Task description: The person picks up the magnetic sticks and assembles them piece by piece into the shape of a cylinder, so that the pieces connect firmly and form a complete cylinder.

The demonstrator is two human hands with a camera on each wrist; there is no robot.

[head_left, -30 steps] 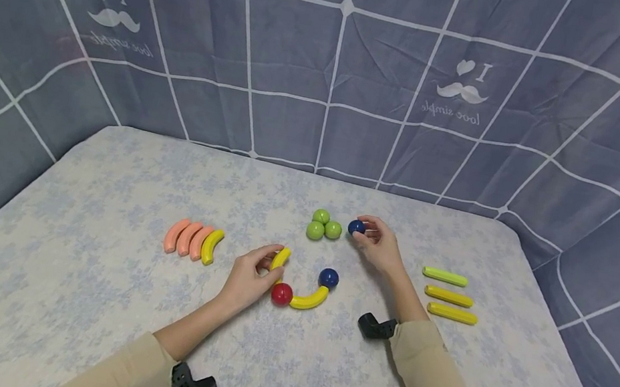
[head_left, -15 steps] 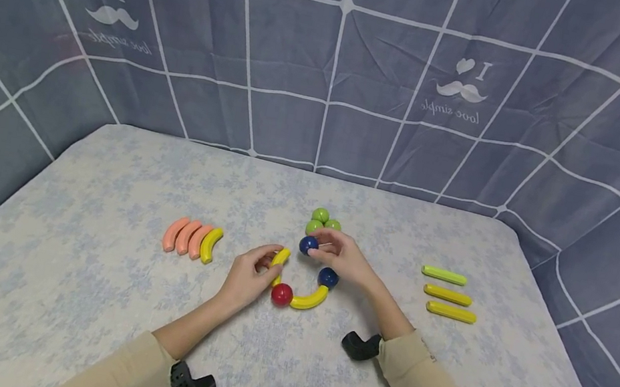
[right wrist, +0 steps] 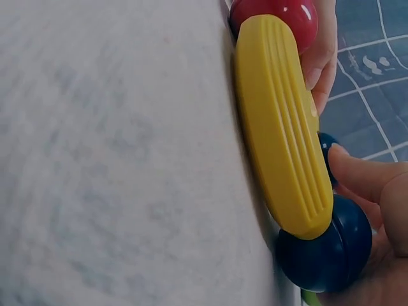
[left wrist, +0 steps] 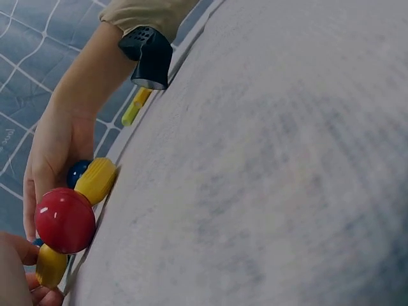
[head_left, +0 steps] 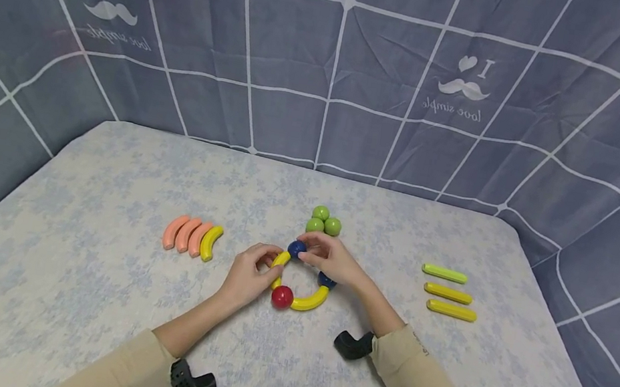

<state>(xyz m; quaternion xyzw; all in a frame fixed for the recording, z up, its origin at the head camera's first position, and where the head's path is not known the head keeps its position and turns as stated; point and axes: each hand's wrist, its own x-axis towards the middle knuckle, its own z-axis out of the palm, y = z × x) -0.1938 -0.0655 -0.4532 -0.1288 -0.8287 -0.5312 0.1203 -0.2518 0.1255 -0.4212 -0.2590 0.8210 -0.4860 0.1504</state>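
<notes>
Chain (head_left: 309, 300) curved nearly full round, apparently one gap left beside the right grip.
The left hand (head_left: 249, 277) pinches a curved yellow rod (head_left: 280, 259), long axis pointing away from the person, red ball (head_left: 282, 297) nearside; at its far tip, the right hand (head_left: 335, 262) pinches a blue ball (head_left: 296, 249) (joined or merely touching, I cannot tell).

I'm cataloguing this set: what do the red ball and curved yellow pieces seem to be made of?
Red ball: glossy, with sharp highlights; perhaps painted metal or hard plastic. Curved yellow pieces: probably moulded plastic with a satin finish, judging by soft sheen and, on one, crisp ridges.
</notes>
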